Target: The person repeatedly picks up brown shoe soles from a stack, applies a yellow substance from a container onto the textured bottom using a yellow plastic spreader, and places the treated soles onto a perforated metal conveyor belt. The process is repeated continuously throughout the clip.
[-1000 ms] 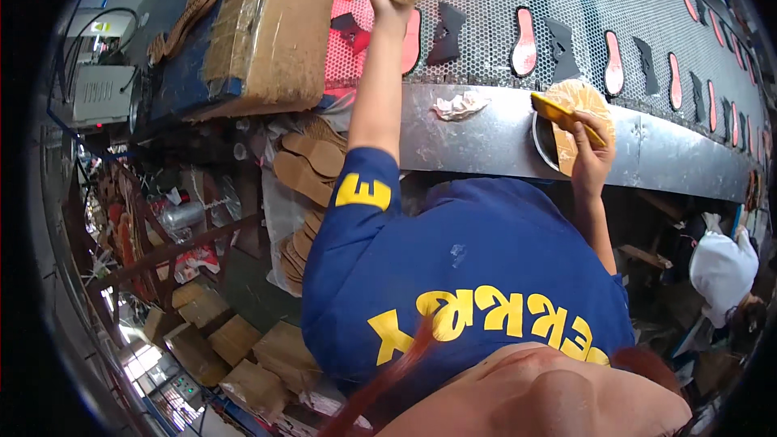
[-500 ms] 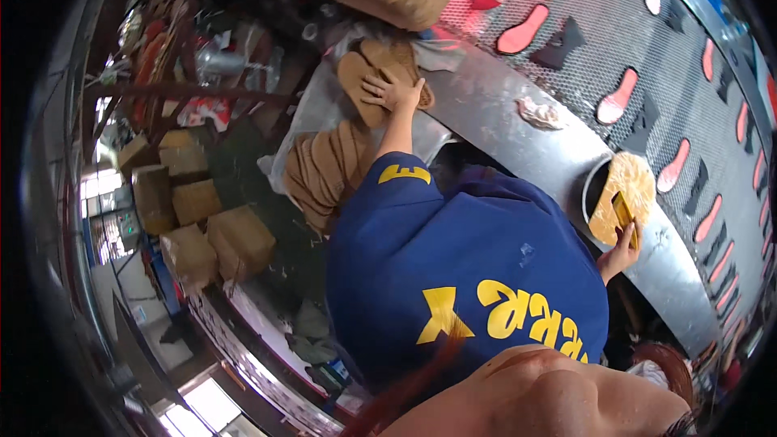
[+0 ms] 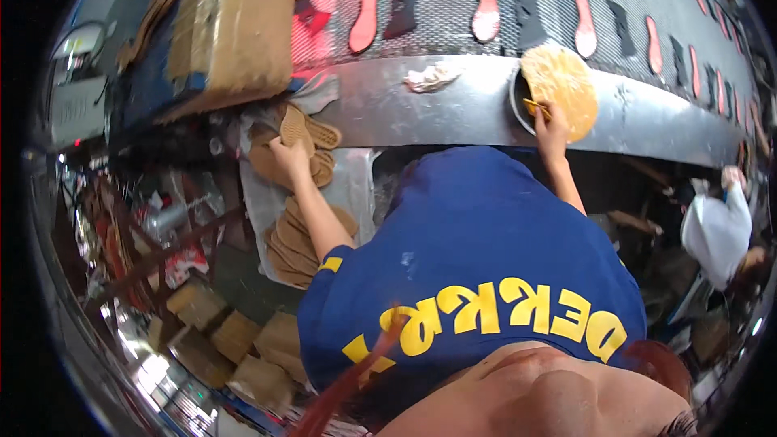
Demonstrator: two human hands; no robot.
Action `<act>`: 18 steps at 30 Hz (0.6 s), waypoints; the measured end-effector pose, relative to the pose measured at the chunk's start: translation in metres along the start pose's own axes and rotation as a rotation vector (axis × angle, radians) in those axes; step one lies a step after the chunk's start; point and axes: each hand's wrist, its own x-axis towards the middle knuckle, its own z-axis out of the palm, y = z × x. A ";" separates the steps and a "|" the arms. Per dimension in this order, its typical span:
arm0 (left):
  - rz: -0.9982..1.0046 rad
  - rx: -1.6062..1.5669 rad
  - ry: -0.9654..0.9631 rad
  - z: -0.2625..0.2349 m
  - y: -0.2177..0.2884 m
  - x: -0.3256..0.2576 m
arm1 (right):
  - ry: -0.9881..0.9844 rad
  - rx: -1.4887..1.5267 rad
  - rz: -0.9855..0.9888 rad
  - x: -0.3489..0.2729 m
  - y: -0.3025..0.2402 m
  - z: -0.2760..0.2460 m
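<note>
Hands (image 3: 290, 159) gripping sole (image 3: 297, 126), probable brush (image 3: 532, 103) half hidden

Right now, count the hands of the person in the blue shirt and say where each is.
2: the left hand at the brown soles, the right hand holding a yellow tool at the bowl. Neither is fully hidden.

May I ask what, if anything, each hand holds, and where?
Left hand: a tan sole, seemingly by its near end. Right hand: a yellow tool, by one end.
</note>
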 end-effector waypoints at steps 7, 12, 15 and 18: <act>0.348 0.062 0.126 -0.035 0.131 -0.049 | 0.038 -0.201 -0.142 -0.011 0.024 0.010; 0.522 -0.095 -0.183 0.019 0.154 -0.061 | 0.008 -0.366 -0.151 -0.018 0.026 0.026; 0.552 -0.181 -0.174 0.082 0.138 -0.061 | 0.032 -0.167 -0.111 -0.022 0.018 0.026; 0.479 -0.407 -0.051 0.118 0.139 -0.063 | 0.086 -0.016 -0.069 -0.023 0.015 0.022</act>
